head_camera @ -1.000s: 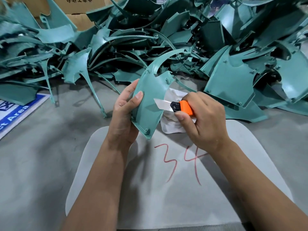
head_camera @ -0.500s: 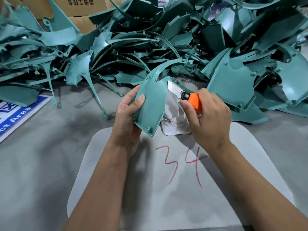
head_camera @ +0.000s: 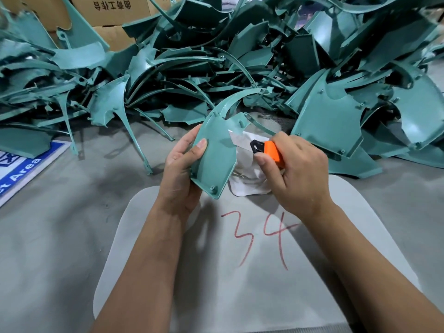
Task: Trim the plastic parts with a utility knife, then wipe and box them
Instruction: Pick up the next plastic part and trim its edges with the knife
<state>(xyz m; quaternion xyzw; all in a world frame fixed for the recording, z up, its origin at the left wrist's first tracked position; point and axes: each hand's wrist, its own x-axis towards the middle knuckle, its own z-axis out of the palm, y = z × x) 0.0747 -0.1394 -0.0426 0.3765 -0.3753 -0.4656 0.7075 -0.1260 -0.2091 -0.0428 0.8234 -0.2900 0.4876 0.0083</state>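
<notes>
Head view, frame centre: your left hand [head_camera: 182,169] grips the teal plastic part [head_camera: 216,152] upright; your right hand [head_camera: 298,174] clenches the orange utility knife [head_camera: 269,150], blade against its right edge.

A pale grey pad [head_camera: 252,272] with rounded corners lies on the grey tabletop [head_camera: 60,236], and "34" [head_camera: 259,239] is scrawled on it in red marker, near the pad's far end. Away to the left of the pad, at the table's edge, a blue and white sign [head_camera: 16,169] lies flat; the letters "Area" can be read on it, the rest is cut off. Far beyond the pad, at the back left, stand brown cardboard boxes [head_camera: 115,13] with black printed characters that appear upside down from here.
</notes>
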